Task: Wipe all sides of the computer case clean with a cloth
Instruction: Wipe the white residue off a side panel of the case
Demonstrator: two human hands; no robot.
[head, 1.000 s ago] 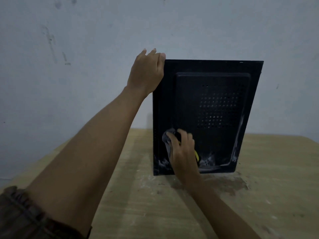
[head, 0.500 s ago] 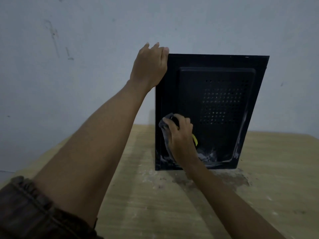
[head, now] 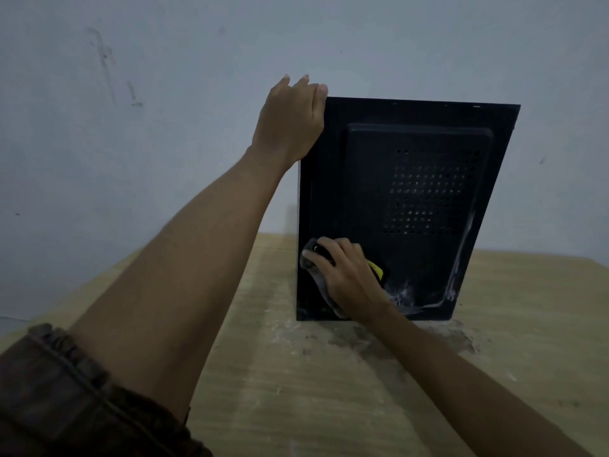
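computer case (head: pixel 408 179) upright on table (head: pixel 494 374), wall (head: pixel 164 94) behind

A pale wooden tabletop (head: pixel 329 407) bears whitish dusty smears and a dark blotchy patch (head: pixel 372 346) near its middle. Behind it rises a grey-blue wall (head: pixel 164 166) with faint scuff marks (head: pixel 104 59) at upper left.

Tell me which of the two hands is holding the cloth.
The right hand, low on the computer case, pressing the cloth against its side panel. The left hand holds no cloth; it grips the case's top corner.
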